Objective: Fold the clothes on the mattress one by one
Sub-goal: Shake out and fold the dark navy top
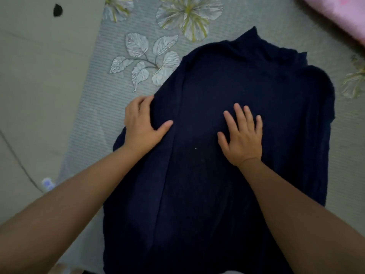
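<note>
A dark navy garment lies spread on the mattress, which has a grey sheet with a leaf and flower print. Its left part is folded in lengthwise, leaving a long crease down the cloth. My left hand grips the garment's left edge, thumb on top and fingers curled around the fold. My right hand rests flat on the middle of the cloth, fingers spread, palm down. The near end of the garment runs out of view at the bottom.
The mattress's left edge meets a pale floor with a cable running across it. A pink cloth lies at the far right corner. A small black mark sits on the floor at the top left.
</note>
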Demonstrator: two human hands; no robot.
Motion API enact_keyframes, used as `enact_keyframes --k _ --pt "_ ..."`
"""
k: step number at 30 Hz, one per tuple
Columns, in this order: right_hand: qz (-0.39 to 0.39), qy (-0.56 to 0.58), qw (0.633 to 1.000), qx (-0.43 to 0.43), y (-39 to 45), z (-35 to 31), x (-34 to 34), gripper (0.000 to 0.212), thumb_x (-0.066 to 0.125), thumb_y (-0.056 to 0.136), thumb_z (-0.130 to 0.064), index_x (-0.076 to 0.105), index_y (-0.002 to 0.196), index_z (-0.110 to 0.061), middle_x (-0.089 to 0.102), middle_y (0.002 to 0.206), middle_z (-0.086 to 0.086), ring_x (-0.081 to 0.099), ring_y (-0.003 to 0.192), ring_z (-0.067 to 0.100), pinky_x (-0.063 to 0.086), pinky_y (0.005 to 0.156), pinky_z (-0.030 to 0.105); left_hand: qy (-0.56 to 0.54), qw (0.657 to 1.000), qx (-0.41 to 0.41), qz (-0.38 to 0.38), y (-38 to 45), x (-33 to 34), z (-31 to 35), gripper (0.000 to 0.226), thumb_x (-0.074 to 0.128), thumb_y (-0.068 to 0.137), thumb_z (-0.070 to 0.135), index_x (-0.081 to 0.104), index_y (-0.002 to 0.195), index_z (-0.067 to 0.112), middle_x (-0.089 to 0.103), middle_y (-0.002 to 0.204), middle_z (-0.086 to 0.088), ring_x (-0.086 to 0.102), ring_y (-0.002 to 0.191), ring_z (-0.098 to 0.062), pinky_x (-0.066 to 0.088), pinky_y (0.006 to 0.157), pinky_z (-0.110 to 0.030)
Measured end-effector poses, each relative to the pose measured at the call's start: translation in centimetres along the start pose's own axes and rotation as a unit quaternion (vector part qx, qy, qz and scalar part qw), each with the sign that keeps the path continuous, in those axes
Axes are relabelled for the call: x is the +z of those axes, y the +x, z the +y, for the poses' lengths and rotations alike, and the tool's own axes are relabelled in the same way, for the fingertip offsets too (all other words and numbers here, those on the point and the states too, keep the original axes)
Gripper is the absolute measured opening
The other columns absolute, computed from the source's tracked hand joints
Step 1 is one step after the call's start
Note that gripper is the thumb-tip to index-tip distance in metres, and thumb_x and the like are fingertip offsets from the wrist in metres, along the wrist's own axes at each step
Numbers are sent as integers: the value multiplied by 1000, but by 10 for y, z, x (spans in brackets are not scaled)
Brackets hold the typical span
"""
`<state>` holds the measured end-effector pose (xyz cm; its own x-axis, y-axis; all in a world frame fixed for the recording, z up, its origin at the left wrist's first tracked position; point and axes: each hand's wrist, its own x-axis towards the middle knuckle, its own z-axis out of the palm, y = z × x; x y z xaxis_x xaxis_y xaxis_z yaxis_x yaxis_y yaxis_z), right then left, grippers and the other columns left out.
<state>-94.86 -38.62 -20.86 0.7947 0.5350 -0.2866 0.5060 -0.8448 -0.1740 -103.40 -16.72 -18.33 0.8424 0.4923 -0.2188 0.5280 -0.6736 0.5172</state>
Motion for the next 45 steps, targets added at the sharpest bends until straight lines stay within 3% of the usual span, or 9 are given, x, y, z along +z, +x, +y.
enact_keyframes --k 11,16,21,27,30,35,39,43,45 --pt "-33 -23 999 20 -2 -9 -3 53 26 99 -35 13 147 -16 0 156 8 -3 143 25 -1 114 47 -13 979 -183 -87 -197 -34 -101 42 69 79 24 55 113 3 61 102 -14 55 96 -28 38 75 -27" --pt "-11 -12 997 -79 -61 -43 -3 45 47 94 -18 41 131 6 28 144 28 27 134 40 24 109 51 -86 956 -244 -134 -242 -28 -99 27 57 88 19 59 111 5 64 105 -11 57 91 -22 37 73 -25" --pt "-21 105 963 -248 -179 -92 18 28 79 66 -8 68 86 8 65 91 27 64 85 41 52 74 51 -245 900 -322 -160 -261 -34 -84 16 56 89 16 61 101 6 63 96 -10 59 90 -24 49 79 -35" --pt "-266 415 866 78 -238 -148 39 42 48 95 -25 45 132 -7 55 125 7 51 107 14 34 84 8 -401 828 -335 -204 -275 -54 -67 16 48 93 7 60 92 18 65 85 6 61 71 -2 49 51 -11" --pt "-278 463 823 174 -230 -162 36 40 47 95 -26 48 128 -3 57 118 10 52 109 19 38 90 19 -401 815 -351 -227 -279 -58 -64 15 48 92 5 60 98 12 66 88 1 63 74 -6 51 53 -14" --pt "-271 524 784 192 -228 -162 21 19 43 96 -18 51 91 -2 55 91 15 53 89 24 46 87 36 -264 865 -368 -217 -273 -59 -59 19 55 90 10 58 107 3 61 84 -5 60 74 -19 52 53 -22" --pt "-186 507 828 152 -237 -105 -4 17 36 98 -19 43 83 -13 49 78 -3 46 70 7 37 56 9 -62 952 -267 -135 -247 -54 -44 41 61 86 20 49 122 5 60 103 -8 58 97 -25 42 78 -28" --pt "-67 464 866 175 -236 -5 -32 13 52 92 -16 50 80 -17 48 65 -8 43 61 2 34 53 12 0 987 -118 -105 -204 -33 1 30 57 87 18 54 113 5 62 108 -11 58 97 -25 38 76 -27" --pt "-138 459 850 217 -231 36 -40 13 60 87 -20 54 76 -22 48 64 -5 45 61 7 37 53 13 21 994 -42 -100 -182 -21 28 27 53 88 16 54 113 4 61 109 -12 57 99 -26 40 77 -29"
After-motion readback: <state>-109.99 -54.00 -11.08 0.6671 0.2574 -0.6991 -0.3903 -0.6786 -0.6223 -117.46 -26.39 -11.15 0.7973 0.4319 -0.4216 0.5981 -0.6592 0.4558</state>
